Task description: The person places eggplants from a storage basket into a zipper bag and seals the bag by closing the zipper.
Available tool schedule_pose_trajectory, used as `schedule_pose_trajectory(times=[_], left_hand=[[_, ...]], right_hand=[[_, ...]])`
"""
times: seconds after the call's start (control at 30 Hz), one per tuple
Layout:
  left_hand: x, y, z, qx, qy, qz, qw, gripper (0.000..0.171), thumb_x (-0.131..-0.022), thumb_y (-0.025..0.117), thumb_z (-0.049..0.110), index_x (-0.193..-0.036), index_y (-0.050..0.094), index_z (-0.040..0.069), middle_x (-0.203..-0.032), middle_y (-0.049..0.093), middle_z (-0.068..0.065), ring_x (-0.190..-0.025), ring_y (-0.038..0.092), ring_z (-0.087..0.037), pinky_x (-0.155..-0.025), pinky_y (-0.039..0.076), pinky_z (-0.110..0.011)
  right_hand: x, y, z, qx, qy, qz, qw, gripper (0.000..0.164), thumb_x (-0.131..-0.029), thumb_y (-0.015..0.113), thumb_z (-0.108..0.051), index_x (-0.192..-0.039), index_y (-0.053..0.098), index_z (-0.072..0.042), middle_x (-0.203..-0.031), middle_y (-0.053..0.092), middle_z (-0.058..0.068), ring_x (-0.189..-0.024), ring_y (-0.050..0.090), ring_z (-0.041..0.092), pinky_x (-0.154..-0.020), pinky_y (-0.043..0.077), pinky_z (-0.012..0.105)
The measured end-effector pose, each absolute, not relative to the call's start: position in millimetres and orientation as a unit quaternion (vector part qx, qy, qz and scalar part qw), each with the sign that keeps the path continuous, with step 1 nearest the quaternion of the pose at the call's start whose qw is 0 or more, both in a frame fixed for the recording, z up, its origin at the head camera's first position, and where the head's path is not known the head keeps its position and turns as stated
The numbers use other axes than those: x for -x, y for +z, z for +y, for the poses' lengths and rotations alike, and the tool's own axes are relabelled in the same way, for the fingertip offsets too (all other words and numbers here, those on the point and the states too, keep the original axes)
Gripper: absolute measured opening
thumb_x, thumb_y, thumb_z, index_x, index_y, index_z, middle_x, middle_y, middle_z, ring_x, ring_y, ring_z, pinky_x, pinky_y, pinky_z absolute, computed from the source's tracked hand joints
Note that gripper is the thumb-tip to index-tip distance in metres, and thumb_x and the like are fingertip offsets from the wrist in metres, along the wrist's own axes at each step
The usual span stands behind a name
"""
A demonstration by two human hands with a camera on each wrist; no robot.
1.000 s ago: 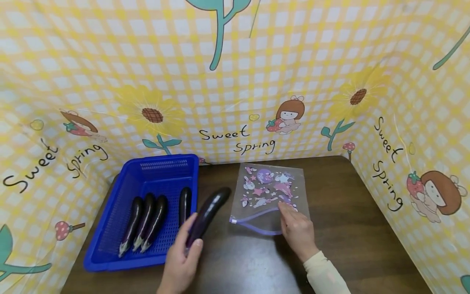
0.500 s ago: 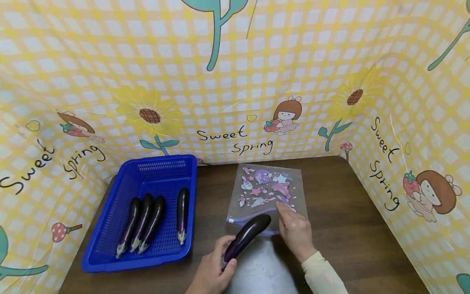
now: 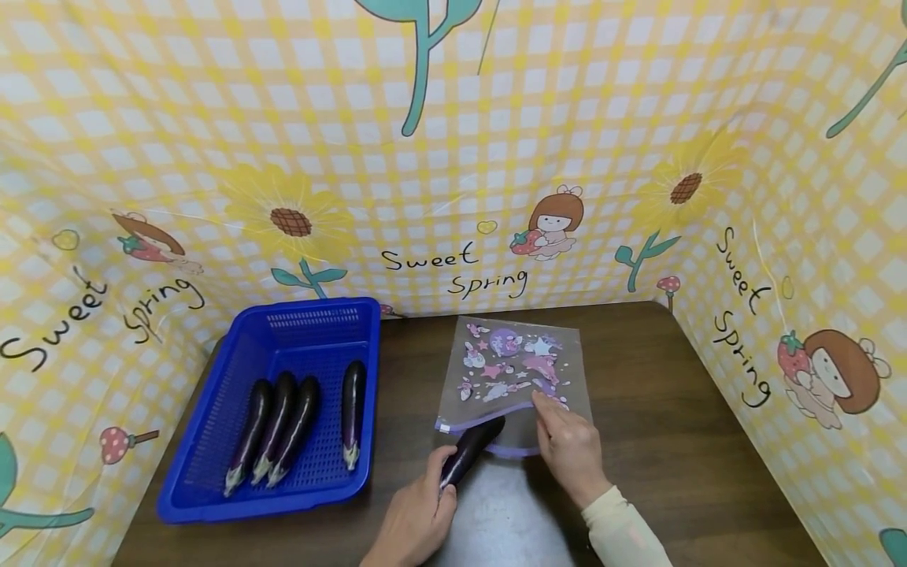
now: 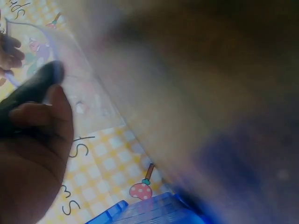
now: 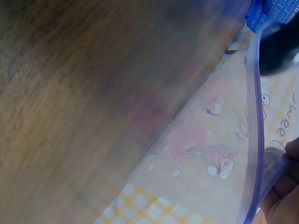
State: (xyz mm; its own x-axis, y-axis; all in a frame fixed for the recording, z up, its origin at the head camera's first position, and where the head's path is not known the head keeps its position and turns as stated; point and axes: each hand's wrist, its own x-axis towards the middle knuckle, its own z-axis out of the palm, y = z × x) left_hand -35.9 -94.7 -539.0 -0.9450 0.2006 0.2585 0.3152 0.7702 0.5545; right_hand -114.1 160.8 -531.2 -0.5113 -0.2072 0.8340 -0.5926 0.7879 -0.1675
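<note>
My left hand (image 3: 418, 512) grips a dark purple eggplant (image 3: 478, 445) by its stem end, tilted with the rounded tip pointing away. That tip sits at the parted mouth of a clear zip bag (image 3: 520, 366) printed with pink and purple figures. My right hand (image 3: 572, 449) pinches the bag's edge on the right side of the mouth. In the left wrist view, curled fingers wrap the eggplant (image 4: 32, 91). The right wrist view shows the purple zip strip (image 5: 256, 116) bowed, with the eggplant tip (image 5: 280, 49) beside it. The stem end is hidden in the left hand.
On the left stands a blue plastic basket (image 3: 262, 510). Three eggplants (image 3: 306, 421) lie together in it and one more eggplant (image 3: 353, 413) lies along its right wall. A white slider (image 3: 444, 428) is at the bag's left corner. Checked cloth (image 3: 453, 189) surrounds the brown table (image 3: 673, 441).
My left hand has carried the eggplant from the basket's right side rightward to the bag's mouth, and its tip has dipped lower. The right hand keeps its hold on the bag.
</note>
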Motion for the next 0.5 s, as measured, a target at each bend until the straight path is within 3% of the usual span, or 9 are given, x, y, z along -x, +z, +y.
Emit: schedule_pose_trajectory(times=[0.13, 0.3, 0.5], left_hand=[[39.1, -540.0, -91.5, 0.098, -0.295, -0.947, 0.079, 0.046, -0.093, 0.062, 0.019, -0.136, 0.047, 0.020, -0.090, 0.069, -0.009, -0.070, 0.066, -0.024, -0.057, 0.048, -0.041], [42.2, -539.6, -90.1, 0.078, -0.280, -0.953, 0.085, 0.043, -0.092, 0.066, 0.023, -0.132, 0.052, 0.017, -0.100, 0.071, -0.009, -0.074, 0.067, -0.025, -0.057, 0.049, -0.041], [42.2, -534.5, -88.8, 0.061, -0.270, -0.957, 0.086, 0.044, -0.084, 0.080, 0.022, -0.120, 0.056, 0.013, -0.094, 0.072, -0.009, -0.070, 0.067, -0.030, -0.054, 0.048, -0.044]], right_hand=[[111.3, -531.8, 159.7, -0.243, 0.215, -0.845, 0.425, 0.032, -0.098, 0.049, -0.012, -0.113, 0.073, 0.003, -0.106, 0.074, 0.016, -0.084, 0.074, 0.030, -0.065, 0.058, 0.043], [110.4, -531.9, 158.6, -0.252, 0.209, -0.842, 0.428, 0.031, -0.096, 0.051, -0.011, -0.113, 0.073, 0.004, -0.105, 0.074, 0.017, -0.083, 0.074, 0.031, -0.065, 0.058, 0.043], [109.9, -532.1, 157.7, -0.251, 0.209, -0.841, 0.431, 0.034, -0.101, 0.046, -0.014, -0.111, 0.074, 0.003, -0.104, 0.074, 0.017, -0.083, 0.074, 0.030, -0.065, 0.058, 0.042]])
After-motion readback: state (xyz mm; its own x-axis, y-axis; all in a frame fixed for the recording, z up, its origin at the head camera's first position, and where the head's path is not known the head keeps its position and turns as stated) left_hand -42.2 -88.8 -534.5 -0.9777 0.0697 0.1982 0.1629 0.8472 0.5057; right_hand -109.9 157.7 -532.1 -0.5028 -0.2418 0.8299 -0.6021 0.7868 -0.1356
